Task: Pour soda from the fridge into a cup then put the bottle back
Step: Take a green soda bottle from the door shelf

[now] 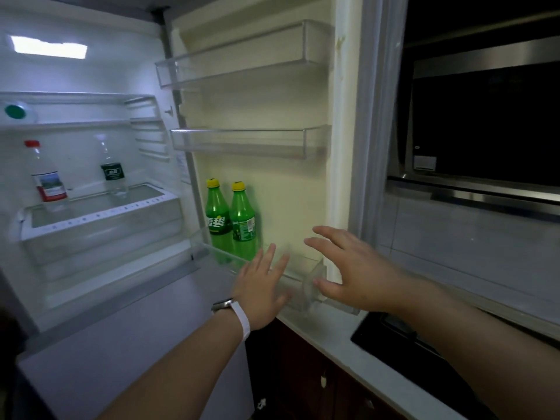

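Fridge door is swung open and serves as our landmark. Two green soda bottles, yellow caps, stand upright and touching in the door's bottom bin, at its hinge end. We can't say which of the two is the target; neither is held.

Our left hand is spread flat, fingers apart, gripping nothing, in front of the bin's clear front wall, just beside the bottles. Our right hand is also spread wide and empty, at the door's outer end, over the bin's corner, well apart from the bottles. White band on the left wrist.

No cup in view, so we judge the task is at the reach-for-bottle step.

Risks, as we judge them:
- Bottles sit touching, so pulling one by the body could drag or tip its neighbour.
- The bin wall covers the bottle bases; lifting too low could catch the base on the rim.
- A chilled, possibly wet bottle may slip in a loose one-hand hold.
- Shaking fizzy soda could mean foam at opening.

Inside the fridge, beyond the door's hinge, stand a red-capped bottle and a clear bottle.
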